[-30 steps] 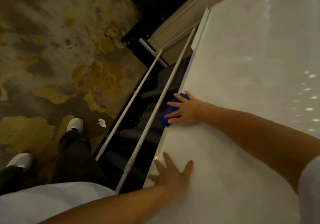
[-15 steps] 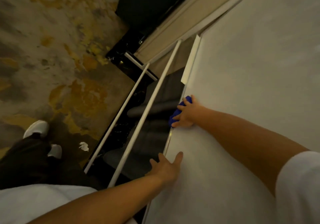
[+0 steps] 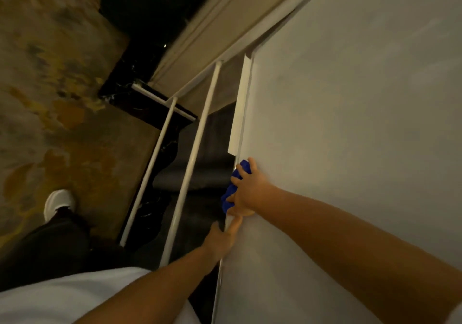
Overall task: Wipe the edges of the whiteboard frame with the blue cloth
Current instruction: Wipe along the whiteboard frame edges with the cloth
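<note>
The whiteboard (image 3: 350,148) fills the right half of the view, its thin frame edge (image 3: 239,146) running down the middle. My right hand (image 3: 247,191) presses the blue cloth (image 3: 233,188) against that edge, the cloth bunched under my fingers and wrapped over the frame. Just below it my left hand (image 3: 221,238) rests on the same edge, fingers stretched along the frame, nothing in it. Its fingertip almost touches my right hand.
Two white stand poles (image 3: 190,163) slant down beside the board over a dark base. A pale tray strip (image 3: 238,108) sticks out along the frame above the cloth. Patterned carpet (image 3: 62,98) lies left, with my white shoe (image 3: 58,202) on it.
The view has swung so the board stands steeper. My left hand slid from flat on the board surface onto its edge, closer to my right hand, which stays on the cloth.
</note>
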